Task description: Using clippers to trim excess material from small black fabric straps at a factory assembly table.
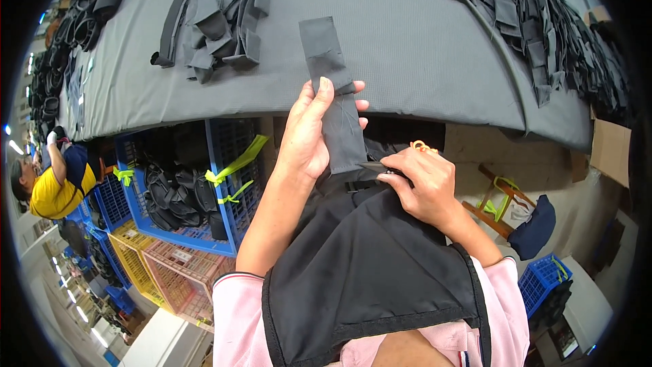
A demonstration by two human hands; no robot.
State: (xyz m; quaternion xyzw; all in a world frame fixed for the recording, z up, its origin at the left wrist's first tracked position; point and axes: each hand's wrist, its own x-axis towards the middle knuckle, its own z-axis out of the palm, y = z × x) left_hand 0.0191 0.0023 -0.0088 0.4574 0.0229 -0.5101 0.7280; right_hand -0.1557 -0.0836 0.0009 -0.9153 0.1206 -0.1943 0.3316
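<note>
A dark grey fabric strip (341, 137) hangs from my left hand (303, 132), its upper part lying over the table edge. The thumb presses on its face and the fingers are wrapped behind it. Loose threads show on the strip. My right hand (426, 180) grips small dark thread snips (371, 165), their tips at the strip's lower right edge. An orange loop (422, 146) sits at that hand's fingers. Below both hands spreads a black apron (367, 265).
On the grey covered table (407, 34) lie a heap of folded strips (221, 20) and a long pile of strips (523, 20). Blue crates (234, 190) with black goods stand underneath at left. A stool (499, 204) is at right. A person in yellow (61, 187) works far left.
</note>
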